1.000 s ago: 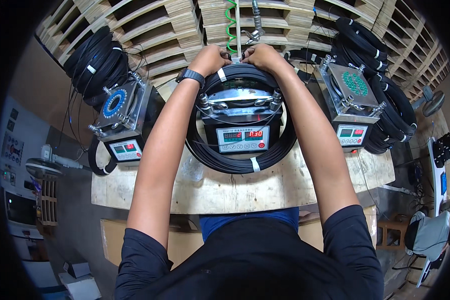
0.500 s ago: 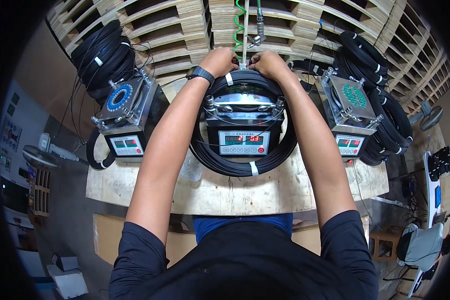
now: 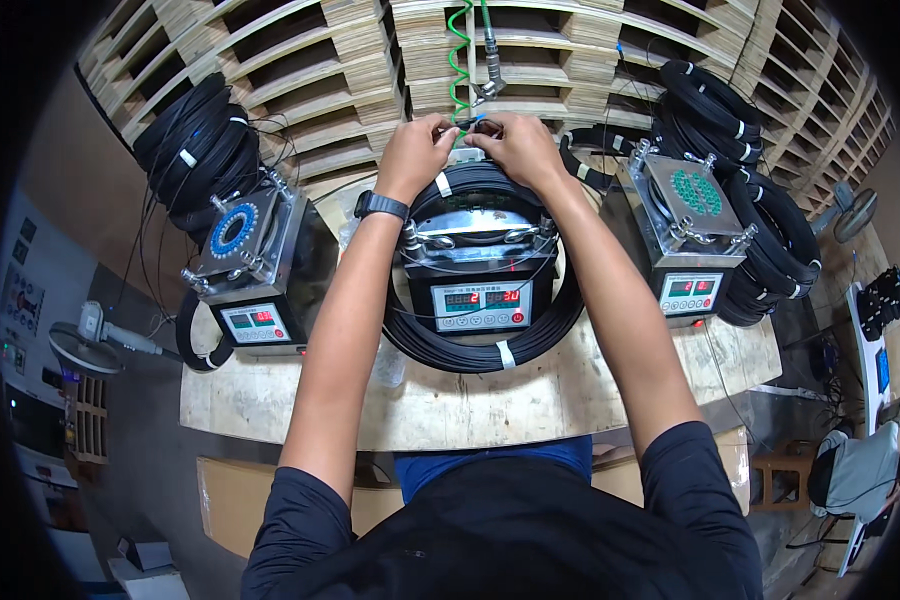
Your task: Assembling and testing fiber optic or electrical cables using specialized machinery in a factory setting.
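Observation:
My left hand and my right hand meet above the far side of the middle machine. Both are closed, with fingertips pinched around a small dark cable end; a bit of blue shows beside the right fingertips. Its exact shape is mostly covered by my fingers. Just below them is a small whitish block. A large coil of black cable, bound with white tape, loops around the machine. The machine has a metal clamp plate on top and a front panel with lit red digits.
Similar machines stand at the left, with a blue ring of parts, and at the right, with green parts. More black cable coils are piled behind them. A green spiral hose and an air gun hang ahead, before stacked wooden pallets.
My hands have lifted from the whitish block and drawn together, with the small cable end now between the fingertips. The view has shifted slightly. Digits on the machines' panels have changed.

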`<act>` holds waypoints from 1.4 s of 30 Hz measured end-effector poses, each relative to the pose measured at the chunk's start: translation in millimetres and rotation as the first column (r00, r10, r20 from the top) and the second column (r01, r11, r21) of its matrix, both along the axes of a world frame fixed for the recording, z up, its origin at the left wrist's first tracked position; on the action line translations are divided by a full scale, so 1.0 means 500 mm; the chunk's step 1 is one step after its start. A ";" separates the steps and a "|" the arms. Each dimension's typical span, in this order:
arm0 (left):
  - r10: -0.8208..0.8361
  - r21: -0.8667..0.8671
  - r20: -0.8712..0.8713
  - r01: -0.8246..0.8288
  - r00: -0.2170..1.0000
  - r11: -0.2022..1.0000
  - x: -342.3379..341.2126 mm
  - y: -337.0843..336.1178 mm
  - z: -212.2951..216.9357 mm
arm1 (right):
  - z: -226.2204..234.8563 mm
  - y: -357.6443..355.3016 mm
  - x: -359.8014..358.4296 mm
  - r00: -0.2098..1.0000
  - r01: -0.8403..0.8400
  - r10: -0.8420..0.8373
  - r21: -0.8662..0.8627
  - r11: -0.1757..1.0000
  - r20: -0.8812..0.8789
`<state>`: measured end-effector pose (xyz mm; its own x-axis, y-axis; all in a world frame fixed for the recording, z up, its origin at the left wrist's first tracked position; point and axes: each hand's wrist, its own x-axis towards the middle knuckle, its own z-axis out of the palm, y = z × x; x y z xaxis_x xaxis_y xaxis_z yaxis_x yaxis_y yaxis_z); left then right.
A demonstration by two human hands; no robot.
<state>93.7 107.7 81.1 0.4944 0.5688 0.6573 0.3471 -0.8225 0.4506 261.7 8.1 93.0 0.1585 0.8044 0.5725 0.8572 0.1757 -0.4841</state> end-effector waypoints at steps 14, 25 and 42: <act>-0.035 0.279 0.064 0.016 0.997 0.960 -0.005 -0.016 0.016 | -0.018 0.002 0.025 0.954 0.210 -0.106 0.377 0.902 -0.279; 0.044 0.344 0.146 -0.093 0.988 0.934 -0.016 -0.070 0.035 | 0.009 -0.040 -0.005 0.967 -0.151 0.194 0.246 0.957 -0.163; -0.176 -0.126 -0.019 0.173 0.984 0.977 -0.101 -0.108 -0.014 | -0.035 -0.079 0.045 0.949 -0.174 0.156 -0.041 0.984 -0.275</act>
<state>43.0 53.8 74.1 0.6115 0.5477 0.5710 0.2179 -0.8103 0.5439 284.0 -31.2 75.7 0.1621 0.8660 0.4731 0.6544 0.2645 -0.7083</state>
